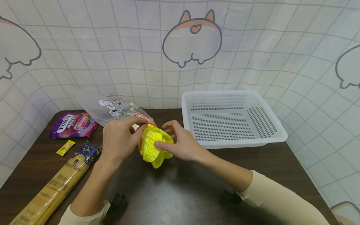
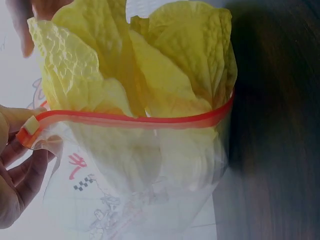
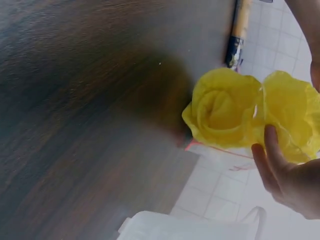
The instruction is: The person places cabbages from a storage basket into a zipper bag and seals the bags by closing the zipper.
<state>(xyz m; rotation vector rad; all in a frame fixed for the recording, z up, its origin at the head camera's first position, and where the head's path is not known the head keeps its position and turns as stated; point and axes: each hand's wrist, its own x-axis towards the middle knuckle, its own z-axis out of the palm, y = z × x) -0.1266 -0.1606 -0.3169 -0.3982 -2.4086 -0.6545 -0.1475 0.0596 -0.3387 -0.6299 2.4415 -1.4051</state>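
Two small yellow napa cabbages stick out leaf-first from a clear zip bag with a red zip edge and printed cartoons. In the left wrist view, my left hand pinches the bag's red rim beside its pale slider. The head view has that left hand at the bag's mouth. My right hand is spread around the leafy end, its thumb against the yellow leaves. In the right wrist view, the right hand's fingers lie fairly straight against a leaf. The bag hides the cabbages' lower ends.
A white perforated plastic basket stands at the back right. To the left lie a purple Fox's candy bag, a small yellow packet and a long pack of spaghetti. A tile-patterned cloth hangs behind the dark wooden table.
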